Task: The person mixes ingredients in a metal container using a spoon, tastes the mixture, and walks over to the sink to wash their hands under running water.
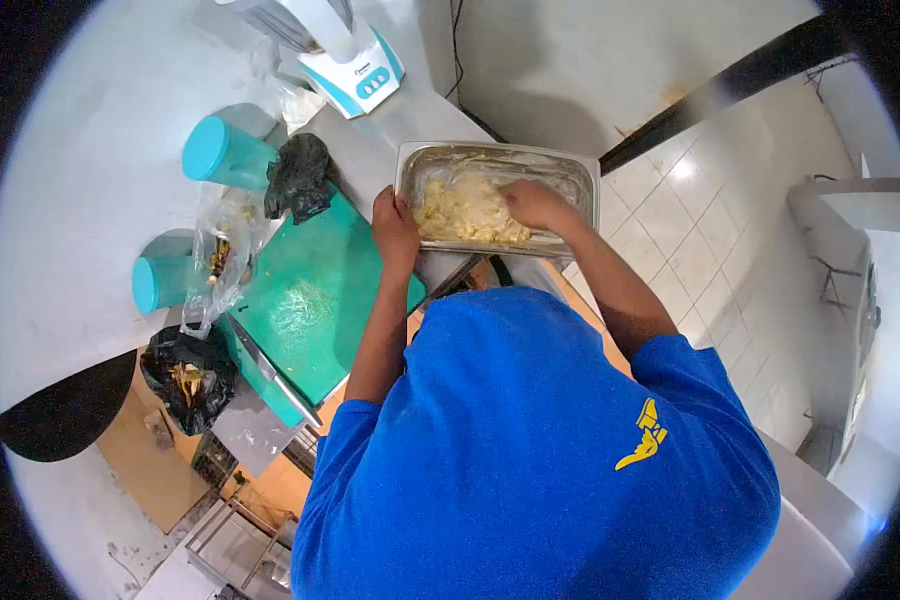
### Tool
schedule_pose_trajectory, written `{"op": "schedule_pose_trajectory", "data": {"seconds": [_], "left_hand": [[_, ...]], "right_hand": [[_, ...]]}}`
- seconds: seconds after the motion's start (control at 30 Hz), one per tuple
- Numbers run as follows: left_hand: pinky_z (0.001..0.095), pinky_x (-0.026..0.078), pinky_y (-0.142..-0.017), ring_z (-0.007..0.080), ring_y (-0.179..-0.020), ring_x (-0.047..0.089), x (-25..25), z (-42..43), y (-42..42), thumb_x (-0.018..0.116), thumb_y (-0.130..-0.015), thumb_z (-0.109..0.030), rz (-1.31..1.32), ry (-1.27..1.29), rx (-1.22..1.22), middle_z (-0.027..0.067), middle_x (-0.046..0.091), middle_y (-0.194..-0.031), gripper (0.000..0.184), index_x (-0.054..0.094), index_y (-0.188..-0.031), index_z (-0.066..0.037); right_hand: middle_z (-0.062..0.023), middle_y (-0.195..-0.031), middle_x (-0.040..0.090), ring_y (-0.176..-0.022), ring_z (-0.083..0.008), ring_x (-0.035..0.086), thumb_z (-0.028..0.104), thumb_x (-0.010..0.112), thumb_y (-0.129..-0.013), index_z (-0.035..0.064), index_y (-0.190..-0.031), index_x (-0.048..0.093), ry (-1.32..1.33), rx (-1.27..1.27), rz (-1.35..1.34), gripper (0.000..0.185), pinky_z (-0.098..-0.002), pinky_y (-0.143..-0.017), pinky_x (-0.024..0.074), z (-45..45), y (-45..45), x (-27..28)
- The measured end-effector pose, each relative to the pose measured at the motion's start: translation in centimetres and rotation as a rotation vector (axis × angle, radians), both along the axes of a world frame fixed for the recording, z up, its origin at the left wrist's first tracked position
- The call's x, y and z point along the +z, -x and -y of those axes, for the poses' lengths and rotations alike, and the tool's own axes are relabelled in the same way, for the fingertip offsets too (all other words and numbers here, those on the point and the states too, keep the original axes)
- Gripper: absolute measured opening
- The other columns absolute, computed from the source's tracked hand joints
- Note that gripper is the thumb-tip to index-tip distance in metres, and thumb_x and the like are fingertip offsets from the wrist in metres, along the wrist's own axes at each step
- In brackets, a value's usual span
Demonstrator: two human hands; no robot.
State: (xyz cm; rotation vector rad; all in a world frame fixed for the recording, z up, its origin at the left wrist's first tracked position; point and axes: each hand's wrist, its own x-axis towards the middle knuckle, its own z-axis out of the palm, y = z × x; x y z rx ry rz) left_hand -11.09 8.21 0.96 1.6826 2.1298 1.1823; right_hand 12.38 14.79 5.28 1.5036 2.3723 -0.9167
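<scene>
A rectangular metal pan (592, 190) holds a pale yellow, lumpy dough-like mix (465, 208). At the pan's left edge is my left hand (396, 228), its fingers closed round the rim. Inside the pan, my right hand (535, 205) presses into the right part of the mix; its fingertips are hidden in it, and the hand looks curled. The mix lies mostly in the pan's left and middle, with smears along the inner walls.
Left of the pan lie a green cutting board (305, 290), a knife (270, 372) and black plastic bags (298, 178). Farther left stand two teal-lidded containers (204, 148). A white and blue blender (355, 75) stands at the back.
</scene>
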Motion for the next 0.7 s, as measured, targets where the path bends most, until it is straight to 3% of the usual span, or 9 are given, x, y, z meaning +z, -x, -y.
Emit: {"op": "schedule_pose_trajectory", "data": {"seconds": [0.1,0.2,0.27,0.37,0.47,0.5,0.6,0.7], "left_hand": [[0.0437,0.045,-0.080,0.0393,-0.093,0.055,-0.8,0.0,0.1,0.047,-0.091,-0.013,-0.003,0.001,0.037,0.0241,0.057,-0.101,0.027,0.053,-0.109,0.006],[0.0433,0.045,-0.079,0.0397,-0.092,0.055,-0.7,0.6,-0.3,0.047,-0.091,-0.012,0.025,0.012,0.123,0.0256,0.058,-0.100,0.028,0.052,-0.110,0.007],[0.0430,0.045,-0.079,0.0402,-0.092,0.056,-0.4,1.3,-1.2,0.047,-0.091,-0.012,0.076,0.016,0.171,0.0260,0.058,-0.099,0.028,0.051,-0.111,0.007],[0.0434,0.044,-0.080,0.0415,-0.094,0.055,0.5,2.1,-2.9,0.046,-0.092,-0.012,0.162,0.106,0.286,0.0274,0.057,-0.102,0.030,0.050,-0.113,0.008],[0.0431,0.044,-0.083,0.0425,-0.097,0.054,-0.3,2.9,-4.6,0.044,-0.093,-0.014,0.184,0.099,0.389,0.0289,0.056,-0.106,0.032,0.049,-0.115,0.009],[0.0429,0.043,-0.084,0.0429,-0.098,0.054,-0.5,3.2,-5.0,0.043,-0.093,-0.014,0.185,0.090,0.424,0.0294,0.055,-0.108,0.033,0.048,-0.116,0.009],[0.0418,0.042,-0.087,0.0431,-0.102,0.053,0.7,3.8,-6.4,0.042,-0.094,-0.016,0.264,0.109,0.493,0.0301,0.053,-0.112,0.036,0.046,-0.118,0.010],[0.0415,0.042,-0.087,0.0425,-0.101,0.053,0.2,4.5,-6.7,0.042,-0.094,-0.014,0.220,0.083,0.517,0.0307,0.053,-0.111,0.035,0.047,-0.117,0.011]], "right_hand": [[-0.0175,-0.095,0.064,-0.091,-0.0356,0.061,0.020,0.050,-0.080,0.0121,-0.104,0.063,0.099,0.090,-0.063,0.028,-0.0442,-0.078,0.0485,-1.7,1.6,0.0],[-0.0173,-0.095,0.064,-0.091,-0.0347,0.061,0.018,0.050,-0.081,0.0134,-0.106,0.063,-0.140,0.218,0.021,0.028,-0.0436,-0.079,0.0486,-3.2,-1.5,3.2],[-0.0178,-0.096,0.064,-0.091,-0.0339,0.061,0.016,0.050,-0.081,0.0141,-0.108,0.063,-0.178,0.132,0.253,0.031,-0.0434,-0.079,0.0487,-3.6,-4.2,6.5],[-0.0189,-0.096,0.063,-0.092,-0.0348,0.061,0.015,0.048,-0.081,0.0126,-0.109,0.063,-0.102,0.260,0.303,0.032,-0.0434,-0.080,0.0482,-4.1,-6.7,5.2],[-0.0195,-0.097,0.064,-0.091,-0.0368,0.061,0.019,0.049,-0.078,0.0059,-0.100,0.063,0.032,0.167,-0.056,0.029,-0.0464,-0.081,0.0486,-4.1,-5.7,2.3],[-0.0194,-0.095,0.064,-0.091,-0.0365,0.060,0.016,0.046,-0.083,0.0120,-0.112,0.063,0.053,0.135,-0.140,0.033,-0.0423,-0.080,0.0471,-4.0,-4.8,1.6],[-0.0201,-0.099,0.062,-0.089,-0.0373,0.061,0.021,0.048,-0.079,0.0074,-0.098,0.063,0.121,0.272,-0.180,0.027,-0.0455,-0.080,0.0475,-5.0,-1.7,0.1],[-0.0203,-0.094,0.063,-0.086,-0.0371,0.061,0.019,0.050,-0.078,0.0061,-0.095,0.063,0.095,0.321,-0.424,0.025,-0.0449,-0.076,0.0477,-5.7,0.8,-2.0]]}}
